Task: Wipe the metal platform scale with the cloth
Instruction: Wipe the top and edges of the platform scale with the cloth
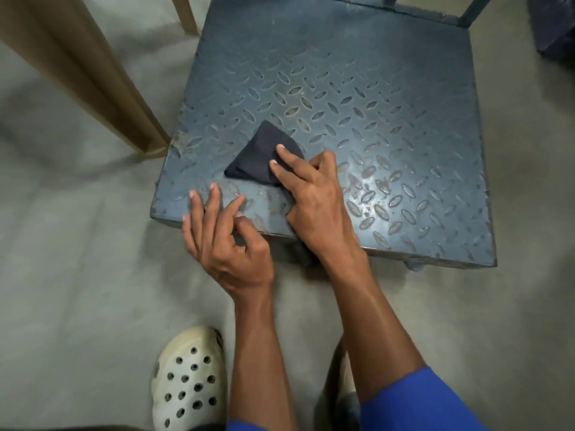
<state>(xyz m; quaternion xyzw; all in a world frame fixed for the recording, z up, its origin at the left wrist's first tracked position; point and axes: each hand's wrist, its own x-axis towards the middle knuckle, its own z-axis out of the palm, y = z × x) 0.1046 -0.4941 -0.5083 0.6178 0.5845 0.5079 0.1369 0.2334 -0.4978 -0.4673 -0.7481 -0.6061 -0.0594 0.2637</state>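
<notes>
The metal platform scale [357,88] is a blue-grey plate with a raised diamond tread, lying low on the floor. A dark navy cloth [258,154] lies folded on its near left part. My right hand [314,197] presses flat on the cloth, fingers spread toward the left, with part of the cloth trailing under the palm and over the front edge. My left hand [224,231] rests on the scale's near left corner, fingertips on the plate, holding nothing.
A tan wooden leg [93,73] stands just left of the scale. Blue metal uprights [473,10] rise at the scale's far edge. A dark object [557,23] sits at the top right. My white perforated clog [189,381] is on the grey concrete floor.
</notes>
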